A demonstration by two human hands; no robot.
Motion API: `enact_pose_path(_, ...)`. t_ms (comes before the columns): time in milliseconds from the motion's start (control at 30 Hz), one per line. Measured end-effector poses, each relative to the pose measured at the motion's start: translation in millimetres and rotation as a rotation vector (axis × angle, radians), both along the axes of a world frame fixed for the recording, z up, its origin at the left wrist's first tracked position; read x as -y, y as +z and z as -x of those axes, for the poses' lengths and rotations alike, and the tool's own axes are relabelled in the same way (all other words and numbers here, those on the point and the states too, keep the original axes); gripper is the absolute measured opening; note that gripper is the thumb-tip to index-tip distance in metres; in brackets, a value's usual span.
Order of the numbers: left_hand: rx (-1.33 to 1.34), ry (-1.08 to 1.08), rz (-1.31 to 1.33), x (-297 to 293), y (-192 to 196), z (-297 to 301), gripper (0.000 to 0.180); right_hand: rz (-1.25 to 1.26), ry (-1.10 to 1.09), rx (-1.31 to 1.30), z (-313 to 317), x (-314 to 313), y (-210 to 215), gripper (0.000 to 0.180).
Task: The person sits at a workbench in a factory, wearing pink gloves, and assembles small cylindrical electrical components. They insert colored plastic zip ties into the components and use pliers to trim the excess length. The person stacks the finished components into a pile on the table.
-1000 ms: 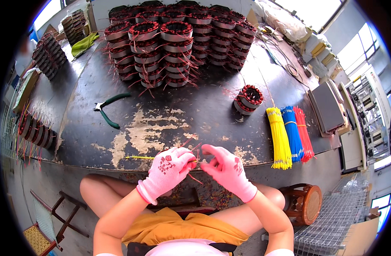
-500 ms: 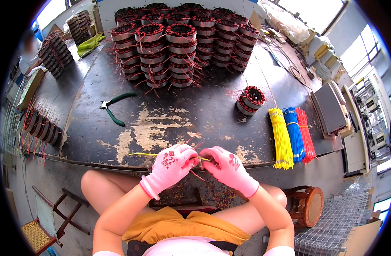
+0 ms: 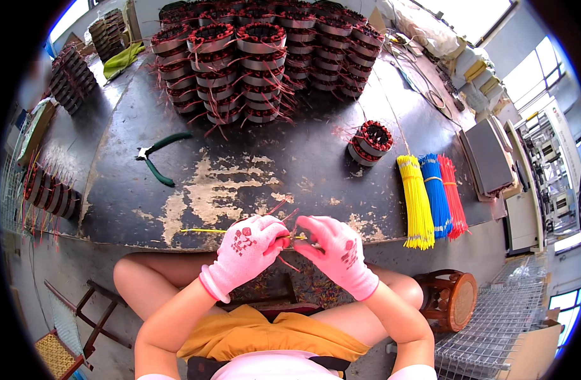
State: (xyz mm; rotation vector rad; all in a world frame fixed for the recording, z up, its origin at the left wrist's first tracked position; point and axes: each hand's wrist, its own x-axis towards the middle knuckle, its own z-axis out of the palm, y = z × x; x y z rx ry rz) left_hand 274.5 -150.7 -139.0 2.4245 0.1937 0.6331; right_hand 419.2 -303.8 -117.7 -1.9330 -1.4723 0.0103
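Observation:
At the table's near edge, my gloved left hand (image 3: 249, 247) is closed with its fingertips pinched on a thin yellow wire (image 3: 203, 230), whose long end sticks out to the left. Thin red wires (image 3: 279, 206) poke out above and below the fingertips; where they run inside the grip is hidden. My gloved right hand (image 3: 334, 250) is close by on the right, thumb and forefinger parted around the short end of the yellow wire. Farther off, green-handled cutting pliers (image 3: 156, 166) lie with their handles spread. Two stacked wound stator rings (image 3: 371, 143) stand to the right.
Tall stacks of stators (image 3: 260, 69) fill the back of the dark worn table (image 3: 122, 196). Bundles of yellow (image 3: 416, 202), blue (image 3: 436, 196) and red wires (image 3: 453, 196) lie at the right. Another stator row (image 3: 51, 193) sits at the left edge. A wooden stool (image 3: 452, 301) is below right.
My right thumb and forefinger have parted from their pinch near the wire's short end. My left hand keeps its grip. The whole view has shifted slightly.

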Motion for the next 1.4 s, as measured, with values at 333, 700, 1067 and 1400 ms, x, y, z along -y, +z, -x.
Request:
enact_pose_path(333, -0.007, -0.026, 0.013, -3, 4, 0, 0.015, 0.513, 0.048, -1.121, -11, 1, -5, 0.020)
enact_pose_path(700, -0.032, -0.079, -0.005, -4, 7, -1, 0.016, 0.526, 0.033, -1.000, -13, -13, 8, 0.032)
enact_pose_path(1067, -0.047, -0.087, 0.032, -6, 8, -5, 0.014, 0.353, -0.083, 0.248, -6, 33, -4, 0.028)
enact_pose_path(1400, -0.055, -0.107, 0.003, -7, 6, -8, 0.012, 0.257, -0.029, -0.797, 0, 6, -19, 0.021)
